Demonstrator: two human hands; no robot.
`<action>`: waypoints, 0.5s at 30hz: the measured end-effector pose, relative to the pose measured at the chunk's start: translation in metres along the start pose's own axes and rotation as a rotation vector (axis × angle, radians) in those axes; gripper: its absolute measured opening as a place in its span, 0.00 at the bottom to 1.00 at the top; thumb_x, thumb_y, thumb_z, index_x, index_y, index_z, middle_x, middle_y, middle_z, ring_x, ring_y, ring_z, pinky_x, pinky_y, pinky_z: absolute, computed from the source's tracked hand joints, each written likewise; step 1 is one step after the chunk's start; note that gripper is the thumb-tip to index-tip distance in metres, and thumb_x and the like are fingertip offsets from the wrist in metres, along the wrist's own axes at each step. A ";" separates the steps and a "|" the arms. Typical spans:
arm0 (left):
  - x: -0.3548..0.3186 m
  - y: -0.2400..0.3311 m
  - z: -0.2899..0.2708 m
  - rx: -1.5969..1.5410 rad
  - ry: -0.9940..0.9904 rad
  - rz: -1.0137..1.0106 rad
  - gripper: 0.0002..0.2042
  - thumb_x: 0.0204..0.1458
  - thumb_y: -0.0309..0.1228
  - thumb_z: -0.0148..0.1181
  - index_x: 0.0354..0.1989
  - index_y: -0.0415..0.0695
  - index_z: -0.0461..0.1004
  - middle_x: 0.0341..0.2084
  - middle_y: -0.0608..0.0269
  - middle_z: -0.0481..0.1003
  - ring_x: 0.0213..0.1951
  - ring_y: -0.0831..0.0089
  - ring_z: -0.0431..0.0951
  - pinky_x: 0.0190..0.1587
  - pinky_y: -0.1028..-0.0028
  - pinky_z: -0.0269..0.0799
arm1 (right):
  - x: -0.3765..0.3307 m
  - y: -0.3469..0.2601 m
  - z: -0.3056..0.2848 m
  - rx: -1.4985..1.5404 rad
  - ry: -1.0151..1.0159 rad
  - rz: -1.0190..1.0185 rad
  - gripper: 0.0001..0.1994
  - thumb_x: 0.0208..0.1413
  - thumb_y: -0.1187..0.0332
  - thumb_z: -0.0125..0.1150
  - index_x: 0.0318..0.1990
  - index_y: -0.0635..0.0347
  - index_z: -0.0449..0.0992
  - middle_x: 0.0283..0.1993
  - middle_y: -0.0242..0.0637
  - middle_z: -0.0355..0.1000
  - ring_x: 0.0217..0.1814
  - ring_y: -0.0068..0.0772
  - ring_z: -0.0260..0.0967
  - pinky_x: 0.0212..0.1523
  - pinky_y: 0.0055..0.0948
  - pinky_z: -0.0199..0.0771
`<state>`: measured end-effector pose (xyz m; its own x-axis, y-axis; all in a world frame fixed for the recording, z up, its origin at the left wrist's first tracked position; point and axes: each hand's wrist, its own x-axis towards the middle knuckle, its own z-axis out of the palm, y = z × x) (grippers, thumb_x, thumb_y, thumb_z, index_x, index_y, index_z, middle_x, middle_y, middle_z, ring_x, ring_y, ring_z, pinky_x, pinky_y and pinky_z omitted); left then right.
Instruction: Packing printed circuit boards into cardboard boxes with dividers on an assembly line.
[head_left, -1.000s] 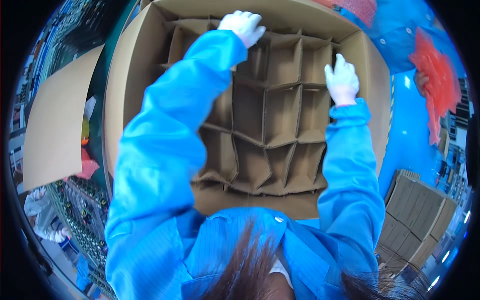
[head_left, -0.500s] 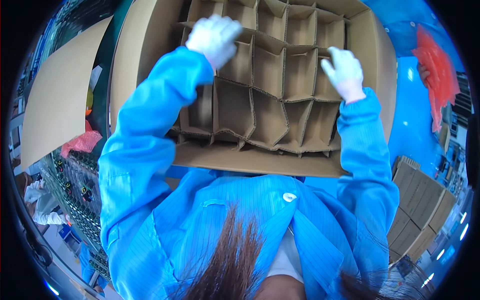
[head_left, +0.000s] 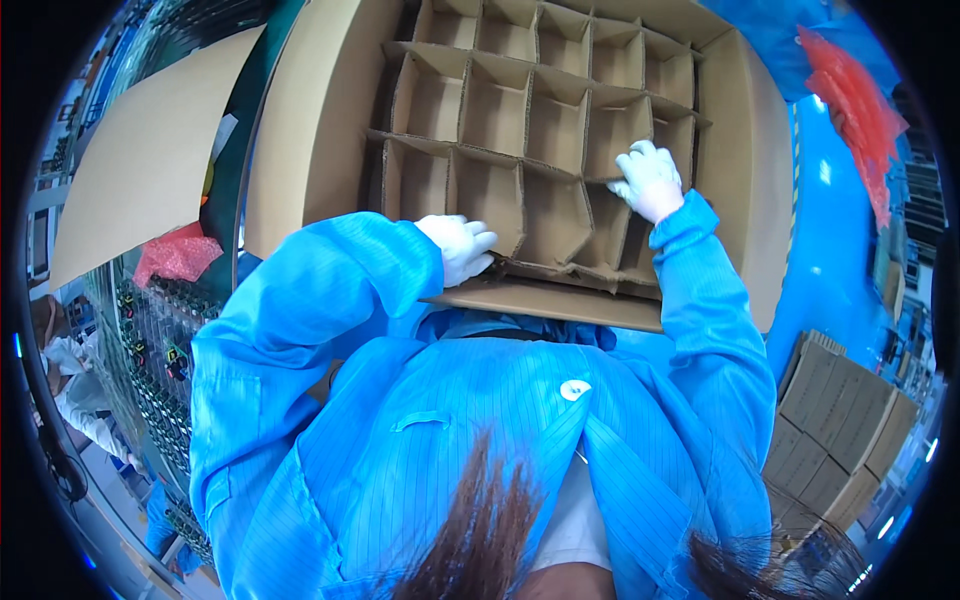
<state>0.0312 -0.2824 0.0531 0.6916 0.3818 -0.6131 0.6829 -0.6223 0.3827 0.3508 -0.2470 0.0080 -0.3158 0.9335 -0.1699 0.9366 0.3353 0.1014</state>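
A large open carton [head_left: 745, 150] in front of me holds a brown cardboard divider grid [head_left: 527, 160]. The grid forms several square cells, and bare cardboard shows inside those I can see. My left hand [head_left: 460, 248], in a white glove, is at the grid's near-left edge, its fingers curled over the cardboard by the carton's near wall. Farther right, my white-gloved right hand [head_left: 648, 180] has its fingers closed around a divider strip toward the near right. Some near strips bend out of line.
A flat cardboard sheet [head_left: 150, 150] and pink bubble wrap [head_left: 178, 255] lie to the left, above racks of circuit boards [head_left: 165, 375]. Red plastic film [head_left: 850, 115] hangs at the far right. Stacked cartons [head_left: 835, 420] stand at right on the blue floor.
My left hand has come down from the grid's upper left to its near edge. My right hand has shifted slightly nearer and left, closing on a strip. The grid appears shifted in view.
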 end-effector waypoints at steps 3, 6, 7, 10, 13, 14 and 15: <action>0.011 0.000 -0.002 0.211 0.358 0.147 0.20 0.49 0.41 0.51 0.49 0.46 0.65 0.49 0.59 0.65 0.52 0.57 0.63 0.50 0.63 0.64 | -0.029 -0.020 -0.022 -0.068 0.294 -0.170 0.22 0.43 0.59 0.59 0.45 0.60 0.68 0.39 0.41 0.66 0.41 0.42 0.63 0.46 0.34 0.61; 0.022 0.000 0.003 0.352 0.809 0.507 0.22 0.47 0.44 0.52 0.48 0.46 0.65 0.45 0.56 0.66 0.49 0.57 0.64 0.53 0.59 0.58 | -0.066 -0.050 -0.046 0.081 0.114 -0.091 0.24 0.44 0.55 0.57 0.47 0.60 0.66 0.38 0.41 0.67 0.40 0.41 0.64 0.44 0.35 0.62; 0.024 -0.002 0.011 0.394 0.724 0.421 0.23 0.46 0.44 0.52 0.49 0.46 0.65 0.44 0.56 0.66 0.49 0.57 0.64 0.53 0.59 0.57 | -0.075 -0.054 -0.046 0.063 0.046 -0.105 0.25 0.45 0.54 0.56 0.48 0.60 0.65 0.37 0.41 0.68 0.40 0.41 0.65 0.43 0.35 0.62; 0.035 -0.003 0.021 0.519 0.474 0.183 0.25 0.43 0.46 0.54 0.50 0.46 0.64 0.44 0.54 0.66 0.47 0.57 0.64 0.53 0.57 0.54 | -0.097 -0.038 -0.011 0.019 -0.137 -0.001 0.23 0.46 0.53 0.54 0.46 0.60 0.66 0.34 0.40 0.69 0.40 0.41 0.65 0.42 0.36 0.62; 0.037 0.005 0.015 0.467 0.555 0.271 0.26 0.44 0.47 0.53 0.51 0.46 0.63 0.44 0.54 0.67 0.46 0.58 0.65 0.51 0.59 0.56 | -0.094 -0.037 -0.012 0.003 -0.150 -0.003 0.21 0.47 0.54 0.53 0.45 0.60 0.66 0.33 0.40 0.70 0.39 0.41 0.65 0.41 0.35 0.63; 0.040 0.009 0.012 0.437 0.592 0.313 0.27 0.45 0.48 0.52 0.51 0.46 0.63 0.44 0.53 0.67 0.45 0.58 0.65 0.51 0.59 0.57 | -0.092 -0.037 -0.013 -0.004 -0.160 -0.008 0.20 0.48 0.55 0.53 0.44 0.59 0.66 0.33 0.40 0.70 0.38 0.41 0.65 0.41 0.35 0.63; 0.042 0.014 0.010 0.406 0.629 0.355 0.27 0.46 0.49 0.52 0.52 0.46 0.63 0.44 0.53 0.67 0.44 0.59 0.66 0.50 0.60 0.58 | -0.091 -0.037 -0.013 -0.010 -0.169 -0.013 0.19 0.48 0.55 0.53 0.43 0.59 0.67 0.32 0.40 0.70 0.37 0.41 0.65 0.41 0.35 0.63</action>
<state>0.0677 -0.2816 0.0262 0.9349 0.3521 0.0442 0.3443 -0.9302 0.1270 0.3428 -0.3424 0.0329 -0.2972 0.8947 -0.3334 0.9307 0.3494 0.1080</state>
